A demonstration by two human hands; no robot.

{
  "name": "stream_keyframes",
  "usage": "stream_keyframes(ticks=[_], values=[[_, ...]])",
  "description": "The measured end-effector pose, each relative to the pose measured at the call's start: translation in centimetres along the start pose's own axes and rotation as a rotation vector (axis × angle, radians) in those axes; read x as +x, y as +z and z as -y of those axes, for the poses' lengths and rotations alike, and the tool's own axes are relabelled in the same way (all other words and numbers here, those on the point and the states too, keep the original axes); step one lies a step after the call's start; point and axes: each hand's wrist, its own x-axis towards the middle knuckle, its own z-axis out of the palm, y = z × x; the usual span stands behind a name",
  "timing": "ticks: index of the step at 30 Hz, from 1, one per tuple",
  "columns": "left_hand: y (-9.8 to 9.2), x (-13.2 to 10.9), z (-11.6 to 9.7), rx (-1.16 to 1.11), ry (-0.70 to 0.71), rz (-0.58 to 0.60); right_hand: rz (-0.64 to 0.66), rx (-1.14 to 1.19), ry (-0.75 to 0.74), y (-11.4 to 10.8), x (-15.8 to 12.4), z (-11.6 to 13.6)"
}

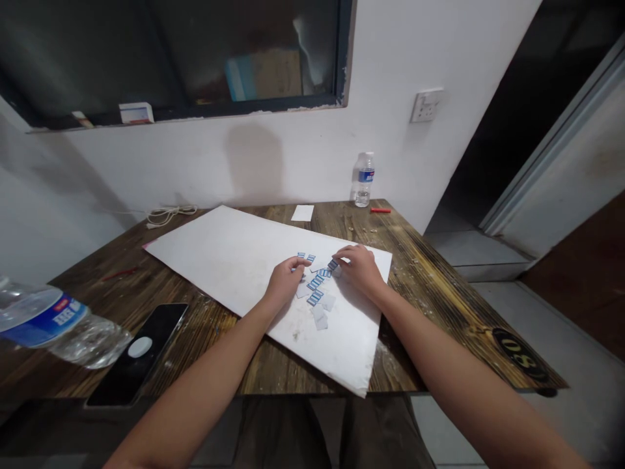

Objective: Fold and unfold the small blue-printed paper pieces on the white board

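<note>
Small flat pieces with blue-and-white stripes (316, 281) lie in a loose cluster on a white board (234, 260). Plain whitish pieces (319, 318) lie among them and nearer me. My left hand (286, 283) is at the cluster's left side, thumb and fingers drawn together. Whatever may be between those fingertips is too small to make out. On the right, my right hand (360, 266) pinches a small dark blue striped piece (333, 264) just above the board. The pieces are too small to tell their exact kind.
The board lies on a dark wooden table (424, 312). At left are a large plastic bottle (63, 322) and a black phone (141, 352) with a white disc. Toward the wall are a small bottle (364, 182), a red stick-like object (381, 210), white paper (303, 213) and a cable (168, 215).
</note>
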Motion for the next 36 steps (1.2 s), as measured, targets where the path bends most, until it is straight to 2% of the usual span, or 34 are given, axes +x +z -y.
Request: stream_keyframes(ticks=[4, 7, 12, 22, 30, 36], values=[[-0.1, 0.1, 0.1, 0.033, 0.03, 0.008, -0.076, 0.153, -0.105, -0.2, 0.3, 0.3], [-0.2, 0.1, 0.0, 0.061, 0.084, 0.035, -0.057, 0.256, -0.183, -0.8, 0.2, 1.4], [-0.3, -0.1, -0.1, 0.147, 0.21, 0.149, 0.074, 0.33, -0.223, -1.3, -0.3, 2.9], [-0.3, -0.4, -0.2, 0.202, 0.256, 0.234, 0.084, 0.375, -0.299, -0.5, -0.3, 2.6], [-0.2, -0.3, -0.1, 0.186, 0.232, 0.21, 0.111, 0.3, -0.155, -0.2, -0.6, 2.6], [-0.1, -0.2, -0.2, 0.114, 0.207, 0.161, 0.175, 0.145, -0.248, 0.3, -0.8, 2.5]])
